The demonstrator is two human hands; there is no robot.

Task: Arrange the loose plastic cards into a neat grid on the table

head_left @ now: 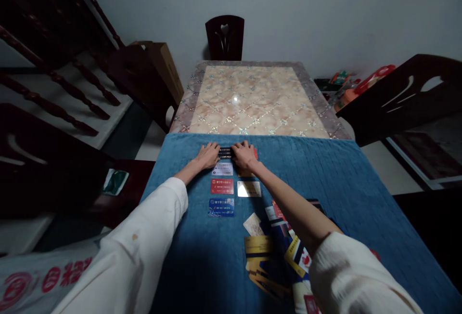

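Note:
A black card [225, 153] lies at the far end of the left column of cards. My left hand [208, 156] has its curled fingers at that card's left edge. Against its right edge are the fingers of my right hand [243, 155], which also partly covers a red card [256, 152] and a gold card [245, 173]. Nearer to me in the left column lie a silver card [223, 169], a red card [222, 186] and a blue card [221, 207]. A pale gold card [249, 189] sits beside the red one.
Several loose cards form a pile, among them a gold card [258, 245], partly behind my right forearm. A blue cloth [191, 242] covers the near table; its far part has a patterned cover [249, 97]. Dark chairs [225, 39] stand around, and a plastic bag [46, 275] is at lower left.

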